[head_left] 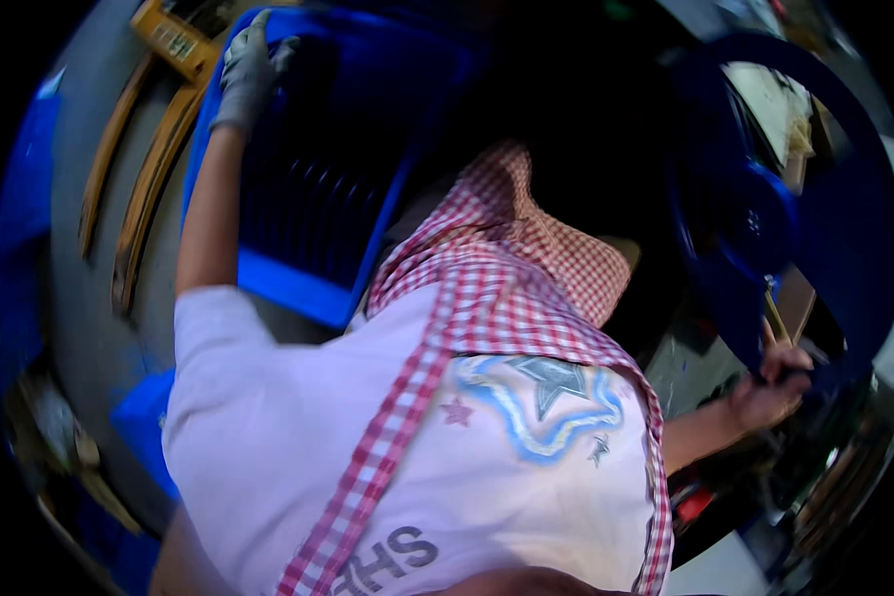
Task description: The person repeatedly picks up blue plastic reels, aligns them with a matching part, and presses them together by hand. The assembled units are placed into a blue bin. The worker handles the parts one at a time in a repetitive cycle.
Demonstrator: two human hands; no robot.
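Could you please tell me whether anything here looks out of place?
The left hand, at the rim of the blue plastic crate, wears a grey fabric glove, while the right hand, by the large dark-blue wheel, looks bare: an uneven pairing. I see no spill or damage, though parts are dark.

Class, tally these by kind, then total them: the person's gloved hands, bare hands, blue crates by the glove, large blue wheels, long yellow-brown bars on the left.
Gloved left hand: 1
Bare right hand: 1
Blue crate: 1
Large blue wheel: 1
Yellow-brown bars: 2
Total: 6
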